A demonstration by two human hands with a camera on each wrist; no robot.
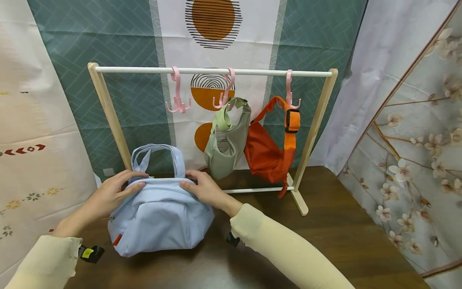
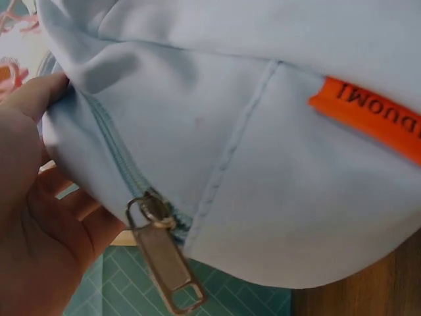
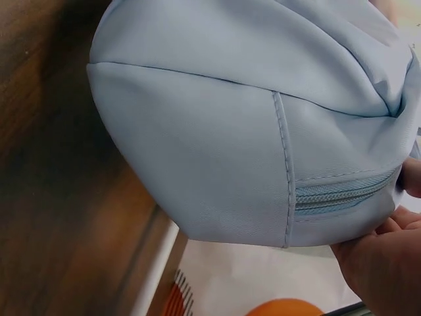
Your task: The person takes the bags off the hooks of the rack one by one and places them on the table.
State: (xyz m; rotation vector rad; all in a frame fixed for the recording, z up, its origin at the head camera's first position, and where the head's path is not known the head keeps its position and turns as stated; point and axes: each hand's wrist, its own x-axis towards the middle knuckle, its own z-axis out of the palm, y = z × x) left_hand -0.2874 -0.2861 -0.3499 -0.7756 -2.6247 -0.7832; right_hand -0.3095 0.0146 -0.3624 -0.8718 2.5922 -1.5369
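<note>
A light blue handbag stands on the table, its two handles upright. My left hand grips its top edge at the left, thumb on the near side and fingers behind. At the right of the same edge, my right hand pinches the cloth, with the fingers partly hidden behind the bag. The left wrist view shows a metal zipper pull hanging from the bag's end and an orange-red tag with dark letters. Another stretch of zipper runs along the right end.
Behind the bag stands a wooden rack with a white rail. Pink hooks hang from it: a bare one at the left, one bearing a sage green bag, one bearing an orange bag. Patterned cloths hang around the dark table.
</note>
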